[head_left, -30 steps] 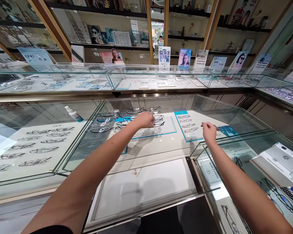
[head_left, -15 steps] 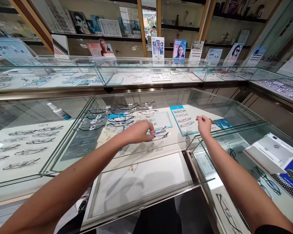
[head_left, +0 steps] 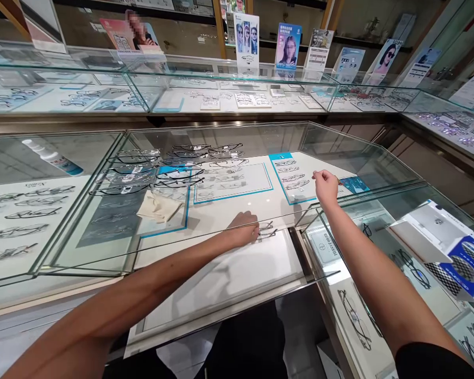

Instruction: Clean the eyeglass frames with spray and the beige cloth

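My left hand point(head_left: 244, 227) is closed on a pair of eyeglasses point(head_left: 267, 231), whose lenses stick out to the right of the fingers. It is low over the front of the display case, above the pulled-out white drawer point(head_left: 229, 287). My right hand point(head_left: 326, 187) is up at the right part of the case, fingers curled together; whatever they hold, if anything, does not show. Close to it, a white card with a blue edge point(head_left: 296, 196) bears several eyeglasses. Rows of dark-framed eyeglasses point(head_left: 179, 180) sit left of centre, behind a crumpled beige cloth point(head_left: 158, 206).
A white spray bottle point(head_left: 53, 158) lies tilted at the left. On the right counter stands a white and blue box point(head_left: 444, 242), near more eyeglasses point(head_left: 354, 318). Another glass showcase point(head_left: 237, 79) with upright advertising cards runs across the back.
My left hand has moved down and towards me with the eyeglasses, from above the case interior to above the drawer. My right hand keeps its curled pose. The view has tilted down.
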Demonstrator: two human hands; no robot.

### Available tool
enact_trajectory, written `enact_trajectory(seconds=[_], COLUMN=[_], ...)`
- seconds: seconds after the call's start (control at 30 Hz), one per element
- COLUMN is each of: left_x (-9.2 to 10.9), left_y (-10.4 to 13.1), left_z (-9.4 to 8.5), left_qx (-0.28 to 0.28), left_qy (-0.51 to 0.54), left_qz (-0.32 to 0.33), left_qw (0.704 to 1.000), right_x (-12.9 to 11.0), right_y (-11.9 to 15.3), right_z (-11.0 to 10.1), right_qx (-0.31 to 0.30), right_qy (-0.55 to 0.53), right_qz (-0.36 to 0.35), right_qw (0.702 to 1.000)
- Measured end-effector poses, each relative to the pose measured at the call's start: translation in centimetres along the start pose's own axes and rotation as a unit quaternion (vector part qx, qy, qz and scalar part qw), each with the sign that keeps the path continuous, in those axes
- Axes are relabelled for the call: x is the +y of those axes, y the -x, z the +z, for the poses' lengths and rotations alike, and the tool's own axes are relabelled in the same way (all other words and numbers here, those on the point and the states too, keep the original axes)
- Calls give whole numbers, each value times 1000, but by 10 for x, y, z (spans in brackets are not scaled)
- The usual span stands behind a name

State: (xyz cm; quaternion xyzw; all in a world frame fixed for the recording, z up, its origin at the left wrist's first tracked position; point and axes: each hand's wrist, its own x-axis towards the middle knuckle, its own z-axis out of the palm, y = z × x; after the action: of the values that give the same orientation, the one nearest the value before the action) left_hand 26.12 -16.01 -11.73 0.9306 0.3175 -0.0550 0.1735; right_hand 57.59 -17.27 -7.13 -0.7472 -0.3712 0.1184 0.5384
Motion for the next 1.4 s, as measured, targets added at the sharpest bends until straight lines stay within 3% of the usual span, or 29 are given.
enact_trajectory(seconds=[0.23,0.4,0.53,0.8,1.03,1.4], left_x=[-32,-37,-38,-34,-51,-51], left_y=[-74,-98,-104,-100,-110,-112], left_z=[43,68,79,66,43,37], left_qx=[52,54,46,64,106,88], left_qy=[-41,-46,-42,-21,8,15], left_qz=[-39,-40,-40,-22,-34,-47], left_qw=[997,997,997,997,994,995], right_x=[-1,-5,-8,-10,-11,-13], right_y=[1,3,5,7,7,8], right_z=[0,-1,-1,-1,-1,-2], right_qx=[-12,-17,-13,-13,-21,-28], right_qy=[10,23,20,18,28,28], right_qz=[-7,-5,13,19,9,14], right_qw=[1000,1000,1000,1000,999,999])
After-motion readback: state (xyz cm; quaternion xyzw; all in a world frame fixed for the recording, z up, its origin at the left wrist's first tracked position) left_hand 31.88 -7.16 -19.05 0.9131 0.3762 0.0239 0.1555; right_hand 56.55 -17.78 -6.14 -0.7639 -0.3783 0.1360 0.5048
